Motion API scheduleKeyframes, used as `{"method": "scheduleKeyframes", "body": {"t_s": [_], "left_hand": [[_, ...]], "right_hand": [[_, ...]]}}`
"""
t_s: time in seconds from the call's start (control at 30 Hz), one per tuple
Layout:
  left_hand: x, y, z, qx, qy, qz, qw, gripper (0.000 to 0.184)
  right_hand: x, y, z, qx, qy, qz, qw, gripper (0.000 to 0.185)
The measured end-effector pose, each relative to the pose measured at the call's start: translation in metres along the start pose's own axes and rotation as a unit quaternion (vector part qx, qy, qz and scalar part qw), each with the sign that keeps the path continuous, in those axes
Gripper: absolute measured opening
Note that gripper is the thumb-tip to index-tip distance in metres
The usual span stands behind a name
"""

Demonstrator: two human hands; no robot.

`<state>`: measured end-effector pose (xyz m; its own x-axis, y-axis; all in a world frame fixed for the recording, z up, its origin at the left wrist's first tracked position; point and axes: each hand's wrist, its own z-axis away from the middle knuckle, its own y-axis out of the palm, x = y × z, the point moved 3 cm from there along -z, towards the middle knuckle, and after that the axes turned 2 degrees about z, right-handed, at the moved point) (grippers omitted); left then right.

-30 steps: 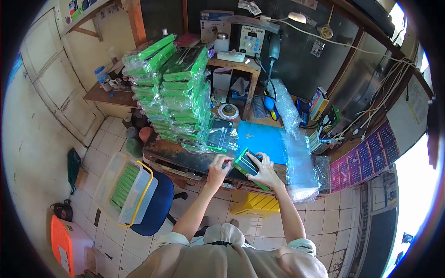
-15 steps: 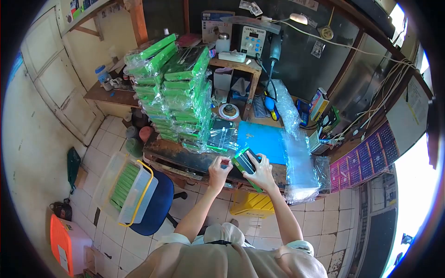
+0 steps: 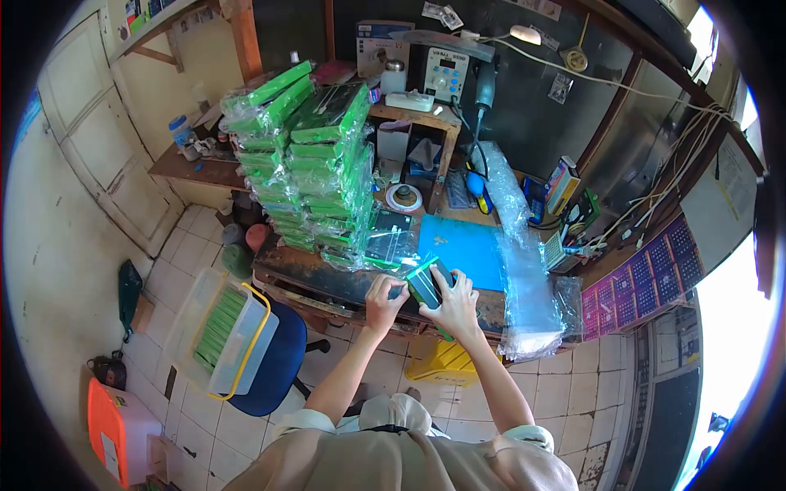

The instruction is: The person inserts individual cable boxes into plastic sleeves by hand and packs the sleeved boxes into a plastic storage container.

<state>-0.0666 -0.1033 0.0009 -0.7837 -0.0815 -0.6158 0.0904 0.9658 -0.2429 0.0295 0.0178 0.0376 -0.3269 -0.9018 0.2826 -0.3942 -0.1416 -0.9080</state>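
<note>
A flat black-and-green box [image 3: 422, 290] is tilted over the front edge of the workbench, gripped in my right hand [image 3: 457, 306] with the fingers spread over its dark face. Just left of the box, my left hand [image 3: 382, 303] is closed in a pinch near its green edge. Whatever sits between those fingertips is too small to make out. Behind the hands lies a blue mat [image 3: 463, 245]. Another dark box in clear plastic [image 3: 389, 237] rests left of the mat. Clear plastic sleeves [image 3: 532, 303] lie to the right.
A tall stack of plastic-wrapped green boxes [image 3: 307, 164] stands at the left of the bench. A white basket [image 3: 237, 372] of green boxes sits on a blue chair [image 3: 282, 360]. Below the bench is a yellow crate [image 3: 438, 360]. A soldering station [image 3: 444, 74] stands on the shelf behind.
The box has turned slightly, showing more of its dark face, and both hands have shifted a little left. My right hand keeps its grip and my left stays pinched.
</note>
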Motion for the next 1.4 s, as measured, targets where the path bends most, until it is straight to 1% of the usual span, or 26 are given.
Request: {"method": "scheduleKeyframes", "body": {"t_s": [0.23, 0.3, 0.33, 0.4, 0.43, 0.5, 0.57, 0.63, 0.7, 0.77, 0.8, 0.83, 0.87, 0.9, 0.93, 0.97, 1.0, 1.03, 1.1, 1.13, 1.17, 1.23, 1.27, 1.3, 1.37, 1.4], "left_hand": [[0.0, -0.006, -0.001, 0.037, 0.095, -0.048, 0.994, 0.021], [0.003, -0.005, 0.0, 0.108, 0.109, -0.051, 0.987, 0.024], [0.002, -0.008, -0.002, 0.108, 0.109, -0.051, 0.987, 0.024], [0.001, -0.011, -0.007, 0.146, 0.095, -0.079, 0.982, 0.034], [0.001, -0.012, -0.01, 0.144, 0.095, -0.08, 0.982, 0.034], [-0.002, -0.01, -0.016, 0.191, 0.125, -0.055, 0.972, 0.045], [-0.004, -0.008, -0.024, 0.205, 0.13, -0.063, 0.968, 0.045], [-0.003, -0.004, -0.029, 0.214, 0.194, -0.054, 0.956, 0.04], [-0.001, -0.003, -0.032, 0.205, 0.199, -0.041, 0.957, 0.038], [0.002, -0.003, -0.034, 0.216, 0.189, -0.021, 0.958, 0.038], [0.002, -0.003, -0.034, 0.216, 0.191, -0.021, 0.957, 0.038], [0.003, -0.004, -0.036, 0.2, 0.155, -0.024, 0.967, 0.036], [0.005, -0.006, -0.037, 0.184, 0.119, -0.027, 0.975, 0.034], [0.003, -0.005, -0.039, 0.183, 0.12, -0.028, 0.975, 0.034], [0.004, -0.005, -0.042, 0.147, 0.054, -0.008, 0.988, 0.032], [0.005, -0.005, -0.044, 0.112, -0.011, 0.012, 0.994, 0.032], [0.0, -0.005, -0.051, 0.091, -0.043, 0.015, 0.995, 0.032], [-0.002, -0.002, -0.055, 0.093, -0.041, 0.017, 0.995, 0.032], [0.0, 0.004, -0.06, 0.05, -0.145, 0.111, 0.982, 0.032], [0.003, 0.009, -0.059, 0.051, -0.182, 0.134, 0.973, 0.032], [0.005, 0.014, -0.06, 0.052, -0.179, 0.135, 0.973, 0.032], [0.01, 0.023, -0.06, 0.045, -0.261, 0.248, 0.932, 0.033], [0.012, 0.027, -0.06, 0.068, -0.285, 0.287, 0.912, 0.033], [0.009, 0.027, -0.062, 0.068, -0.285, 0.286, 0.912, 0.033], [0.002, 0.027, -0.065, 0.071, -0.3, 0.379, 0.872, 0.037], [0.004, 0.025, -0.067, 0.104, -0.311, 0.394, 0.858, 0.05]], "right_hand": [[0.004, 0.0, 0.0, 0.024, 0.049, -0.034, 0.998, 0.068], [0.003, 0.003, 0.0, 0.026, 0.049, -0.038, 0.998, 0.065], [0.002, 0.004, 0.0, 0.028, 0.05, -0.043, 0.997, 0.062], [-0.003, 0.005, -0.002, 0.03, 0.061, -0.072, 0.995, 0.06], [-0.004, 0.003, -0.003, 0.034, 0.072, -0.103, 0.992, 0.058], [-0.005, -0.001, -0.006, 0.041, 0.06, -0.098, 0.993, 0.057], [-0.006, 0.0, -0.008, 0.072, 0.036, -0.122, 0.989, 0.058], [-0.006, -0.002, -0.01, 0.09, 0.036, -0.127, 0.987, 0.054], [-0.01, -0.001, -0.012, 0.108, 0.037, -0.132, 0.985, 0.051], [-0.019, 0.0, -0.015, 0.092, 0.014, -0.179, 0.979, 0.04], [-0.025, -0.009, -0.02, 0.051, 0.021, -0.212, 0.976, 0.031], [-0.032, -0.022, -0.025, -0.027, 0.011, -0.213, 0.977, 0.03], [-0.04, -0.042, -0.031, -0.109, -0.041, -0.234, 0.965, 0.028], [-0.044, -0.061, -0.033, -0.17, 0.01, -0.298, 0.939, 0.026], [-0.054, -0.071, -0.034, -0.211, 0.049, -0.34, 0.915, 0.025], [-0.067, -0.071, -0.034, -0.206, 0.079, -0.369, 0.903, 0.03], [-0.072, -0.064, -0.038, -0.186, 0.07, -0.448, 0.872, 0.036], [-0.075, -0.059, -0.041, -0.165, 0.06, -0.523, 0.834, 0.044], [-0.063, -0.047, -0.038, -0.089, 0.044, -0.571, 0.815, 0.065], [-0.051, -0.044, -0.037, -0.053, 0.046, -0.605, 0.793, 0.081], [-0.038, -0.045, -0.036, -0.025, 0.053, -0.625, 0.778, 0.092], [-0.027, -0.035, -0.041, -0.048, 0.004, -0.567, 0.822, 0.097], [-0.024, -0.032, -0.043, -0.049, 0.004, -0.568, 0.822, 0.097], [-0.02, -0.032, -0.046, -0.035, 0.004, -0.588, 0.808, 0.098], [-0.016, -0.035, -0.051, -0.019, 0.0, -0.607, 0.794, 0.099], [-0.017, -0.039, -0.053, -0.009, 0.003, -0.602, 0.799, 0.099]]}}
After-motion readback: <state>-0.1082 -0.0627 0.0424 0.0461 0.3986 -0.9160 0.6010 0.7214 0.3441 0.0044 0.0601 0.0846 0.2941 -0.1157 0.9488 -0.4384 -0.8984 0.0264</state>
